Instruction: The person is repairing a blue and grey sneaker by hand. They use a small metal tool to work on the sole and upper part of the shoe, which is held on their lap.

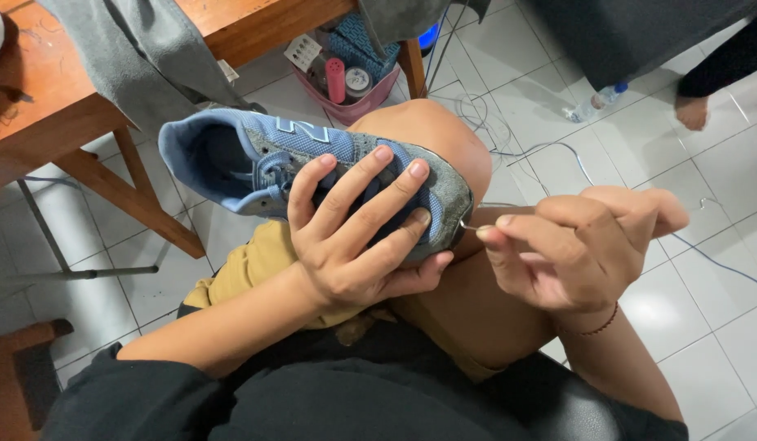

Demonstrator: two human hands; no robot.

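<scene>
The left hand point(354, 245) clamps the blue sneaker point(313, 175) against the raised knee point(444, 139), fingers spread over the laces. The right hand point(574, 249) pinches a needle point(468, 228) at the toe edge. Risk: a slip of the needle could prick the left thumb just beside it, and a loosened clamp could let the sneaker roll off the knee. A wooden table point(60, 106) stands behind.
</scene>
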